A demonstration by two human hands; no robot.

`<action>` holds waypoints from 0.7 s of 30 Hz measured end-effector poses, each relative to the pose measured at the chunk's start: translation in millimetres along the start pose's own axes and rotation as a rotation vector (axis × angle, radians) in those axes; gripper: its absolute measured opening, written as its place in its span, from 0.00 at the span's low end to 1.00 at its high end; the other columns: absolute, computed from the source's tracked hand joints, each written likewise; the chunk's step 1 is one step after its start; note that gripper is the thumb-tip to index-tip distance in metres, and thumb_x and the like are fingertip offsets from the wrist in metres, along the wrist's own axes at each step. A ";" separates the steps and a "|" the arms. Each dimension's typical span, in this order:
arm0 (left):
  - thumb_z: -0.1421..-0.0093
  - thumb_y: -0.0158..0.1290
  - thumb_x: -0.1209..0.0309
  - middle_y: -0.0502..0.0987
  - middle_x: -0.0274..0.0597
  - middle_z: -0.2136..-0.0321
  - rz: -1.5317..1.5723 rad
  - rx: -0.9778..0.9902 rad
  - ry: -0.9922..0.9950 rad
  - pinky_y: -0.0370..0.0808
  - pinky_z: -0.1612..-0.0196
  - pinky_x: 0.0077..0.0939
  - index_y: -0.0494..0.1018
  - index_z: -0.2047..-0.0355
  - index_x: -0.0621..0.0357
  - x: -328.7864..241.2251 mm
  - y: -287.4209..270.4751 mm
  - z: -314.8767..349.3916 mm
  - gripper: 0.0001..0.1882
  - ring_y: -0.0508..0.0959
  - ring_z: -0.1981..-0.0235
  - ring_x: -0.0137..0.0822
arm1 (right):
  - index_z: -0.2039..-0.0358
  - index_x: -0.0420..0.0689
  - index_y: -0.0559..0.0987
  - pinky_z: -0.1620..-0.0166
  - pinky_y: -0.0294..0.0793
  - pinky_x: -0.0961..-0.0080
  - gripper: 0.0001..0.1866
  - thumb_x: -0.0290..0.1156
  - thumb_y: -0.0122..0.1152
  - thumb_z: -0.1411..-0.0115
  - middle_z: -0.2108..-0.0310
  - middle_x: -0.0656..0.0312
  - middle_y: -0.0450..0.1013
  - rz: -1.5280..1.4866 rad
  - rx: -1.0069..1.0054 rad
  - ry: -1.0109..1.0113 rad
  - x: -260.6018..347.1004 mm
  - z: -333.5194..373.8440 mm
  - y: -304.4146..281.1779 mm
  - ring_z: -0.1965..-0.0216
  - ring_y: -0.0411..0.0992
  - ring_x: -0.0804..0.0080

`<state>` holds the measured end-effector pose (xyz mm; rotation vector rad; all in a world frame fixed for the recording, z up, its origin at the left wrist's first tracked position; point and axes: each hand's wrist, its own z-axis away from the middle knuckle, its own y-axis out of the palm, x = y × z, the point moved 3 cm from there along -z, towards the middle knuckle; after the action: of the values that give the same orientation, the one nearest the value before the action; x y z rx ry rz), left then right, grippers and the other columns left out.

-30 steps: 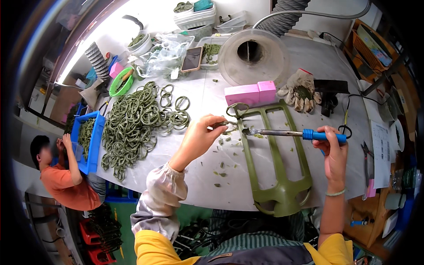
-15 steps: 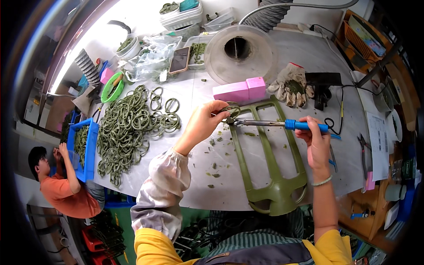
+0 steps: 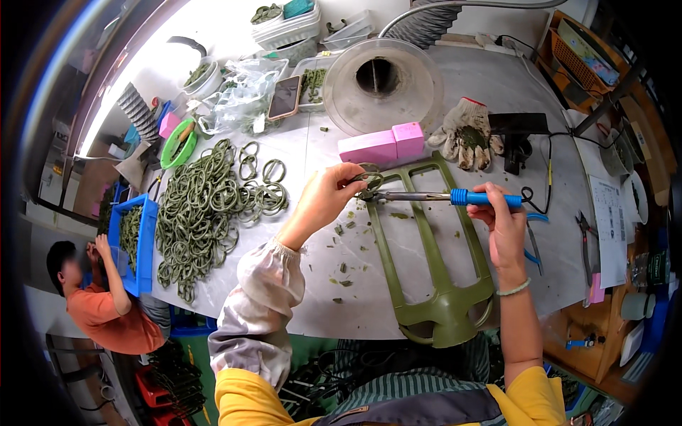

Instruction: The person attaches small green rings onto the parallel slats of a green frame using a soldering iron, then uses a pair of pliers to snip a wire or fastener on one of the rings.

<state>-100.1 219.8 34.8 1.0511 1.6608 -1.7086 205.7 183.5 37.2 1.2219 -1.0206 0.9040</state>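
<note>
My left hand pinches a small dark green plastic ring between thumb and fingertips, above the far left corner of a green plastic frame. In my right hand is a soldering iron, gripped by its blue handle. Its metal shaft points left, and the tip meets the lower part of the ring near my left fingertips; the exact contact is too small to make out. The frame, with its long bars, lies flat on the table under the iron, with small green scraps beside it.
Green rings are heaped on the left. Beyond the frame are pink blocks, a stained glove and a clear funnel-shaped hood. Pliers lie right of my right hand. A person in orange works by a blue crate.
The whole view has shifted slightly left. My right hand and the iron have moved a little left; my left hand still pinches the ring in nearly the same place.
</note>
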 end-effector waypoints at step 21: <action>0.49 0.60 0.70 0.75 0.49 0.69 -1.046 -0.517 -0.066 0.73 0.60 0.42 0.74 0.67 0.59 135.2 -113.7 -18.7 0.10 0.76 0.66 0.49 | 0.67 0.36 0.78 0.71 0.76 0.82 0.13 0.35 0.57 0.37 0.74 0.60 0.75 0.092 -0.017 0.035 44.3 18.9 -8.2 0.78 0.75 0.76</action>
<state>-264.9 269.2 -9.8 -0.1967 2.6354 -1.6123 224.5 164.1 78.0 1.1492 -1.0610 0.9830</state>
